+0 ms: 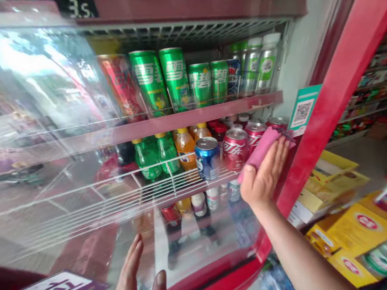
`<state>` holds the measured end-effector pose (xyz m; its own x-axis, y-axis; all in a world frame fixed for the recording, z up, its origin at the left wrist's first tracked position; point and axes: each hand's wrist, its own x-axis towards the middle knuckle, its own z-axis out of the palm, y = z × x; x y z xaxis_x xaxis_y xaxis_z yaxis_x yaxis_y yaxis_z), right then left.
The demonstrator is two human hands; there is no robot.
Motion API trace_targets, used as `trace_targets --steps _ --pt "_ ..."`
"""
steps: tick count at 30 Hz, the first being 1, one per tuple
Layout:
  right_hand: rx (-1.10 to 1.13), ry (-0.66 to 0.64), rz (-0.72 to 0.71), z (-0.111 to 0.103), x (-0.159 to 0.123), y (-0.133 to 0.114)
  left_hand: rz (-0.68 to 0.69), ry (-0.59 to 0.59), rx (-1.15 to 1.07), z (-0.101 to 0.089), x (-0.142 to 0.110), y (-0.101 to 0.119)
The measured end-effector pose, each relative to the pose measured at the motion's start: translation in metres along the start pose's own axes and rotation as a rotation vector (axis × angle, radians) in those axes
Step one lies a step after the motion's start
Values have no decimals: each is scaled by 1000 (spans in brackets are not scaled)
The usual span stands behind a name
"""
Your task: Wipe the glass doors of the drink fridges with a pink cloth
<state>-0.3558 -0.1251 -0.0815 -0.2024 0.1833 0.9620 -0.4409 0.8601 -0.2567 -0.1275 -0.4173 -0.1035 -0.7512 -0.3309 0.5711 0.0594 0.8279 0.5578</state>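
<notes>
A pink cloth (261,150) lies against the glass door of a red-framed drinks cooler, near the door's right edge. Over it, my right hand (263,174) presses with fingers stretched up to the right, keeping the cloth between palm and glass. My left hand (136,283) is raised low in front of the glass, thumb and fingers apart, with nothing in it. Behind the glass and close to the cloth stand a red cola can (236,149) and a blue can (207,158) on a wire shelf (170,186). The cloth hides part of the cans at right.
Green cans (149,82) and bottles fill the shelf above. A QR-code sticker (301,111) sits beside the red door frame (335,83); a purple-and-white sticker (55,289) is low on the left. Yellow boxes (360,223) and bottles stand outside at right. Reflections cover the left glass.
</notes>
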Motion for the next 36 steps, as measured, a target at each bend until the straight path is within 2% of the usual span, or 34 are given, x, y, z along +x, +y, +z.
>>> trace_targets --steps 4,7,12,16,21,24,26,29,32,36 --pt "7 45 140 12 -7 -55 46 13 -38 -19 6 -13" --pt "30 44 140 22 -17 -105 83 45 -61 -32 9 -27" --pt "83 7 -21 33 -32 -184 113 63 -40 -53 8 -59" --pt "99 -4 -108 40 -37 -236 125 142 -32 -64 7 -78" --pt "215 -73 -320 50 -49 -305 115 215 0 -68 5 -88" --pt "269 -119 -441 53 -53 -330 104 230 7 -67 4 -87" --pt "278 -155 -495 52 -50 -331 113 230 3 -65 6 -85" --pt "286 -188 -548 46 -41 -305 129 207 -19 -62 9 -78" --pt "278 -156 -517 38 -27 -255 144 181 -33 -57 12 -70" --pt "179 -85 -467 29 -8 -176 182 150 -37 -47 14 -61"
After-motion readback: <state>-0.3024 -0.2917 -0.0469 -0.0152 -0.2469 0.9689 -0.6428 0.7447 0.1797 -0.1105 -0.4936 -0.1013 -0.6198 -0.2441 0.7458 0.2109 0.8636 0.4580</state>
